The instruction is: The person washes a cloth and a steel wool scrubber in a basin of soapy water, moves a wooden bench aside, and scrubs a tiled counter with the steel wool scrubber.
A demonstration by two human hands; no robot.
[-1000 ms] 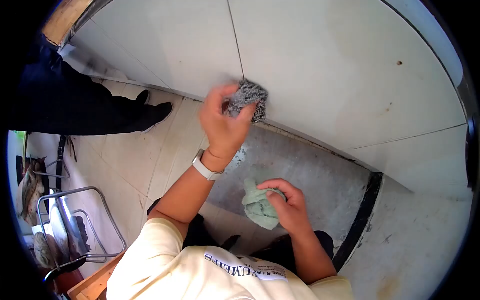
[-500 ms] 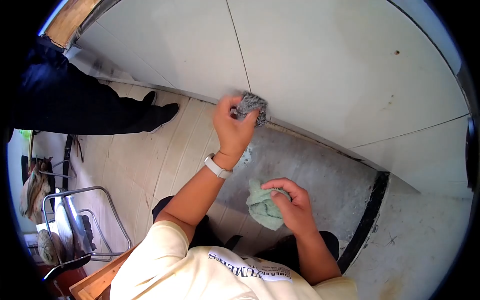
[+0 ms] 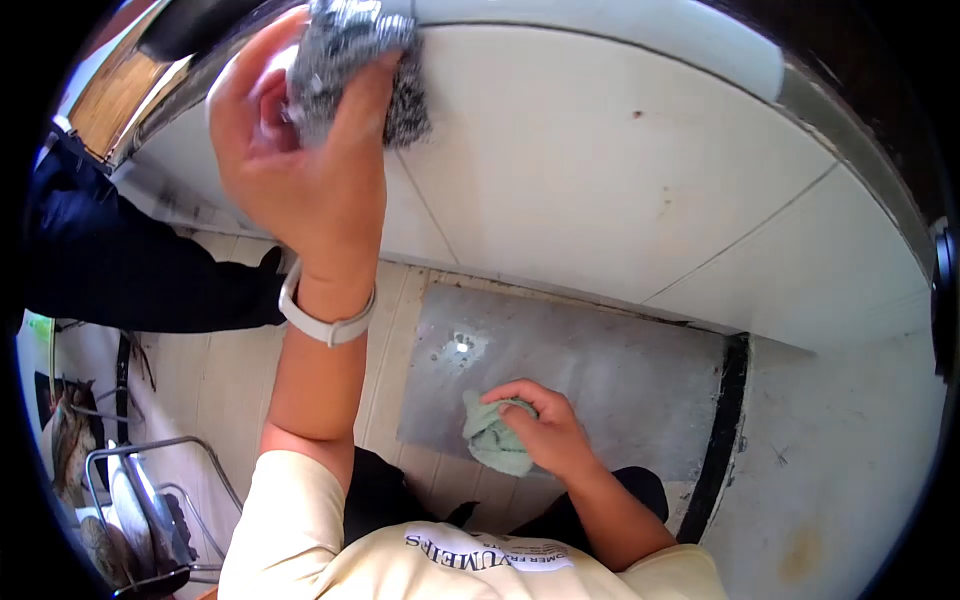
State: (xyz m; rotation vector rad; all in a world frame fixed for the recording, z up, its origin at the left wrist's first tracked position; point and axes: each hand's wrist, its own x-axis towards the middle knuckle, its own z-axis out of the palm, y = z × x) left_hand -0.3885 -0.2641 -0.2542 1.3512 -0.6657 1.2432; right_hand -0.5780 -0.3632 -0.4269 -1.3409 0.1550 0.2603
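Note:
My left hand (image 3: 310, 185), with a pale watch band on the wrist, is raised high at the upper left. Its fingers are closed around a crumpled grey, speckled scrubbing cloth (image 3: 350, 75), held against or just in front of the white tiled wall (image 3: 560, 150); contact is hard to make out. Lower down, my right hand (image 3: 550, 430) grips a bunched light green cloth (image 3: 497, 440) above the grey floor plate (image 3: 600, 370). Part of the green cloth is hidden by the fingers.
Another person's dark-trousered leg (image 3: 140, 260) stands at the left, close to the wall. A metal-framed chair or rack (image 3: 150, 450) holding several items is at the lower left. A black strip (image 3: 720, 430) edges the floor plate on the right.
My left hand has risen from the wall's bottom edge to its upper part, carrying the grey scrubbing cloth. My right hand still holds the green cloth, slightly lower and further left in view.

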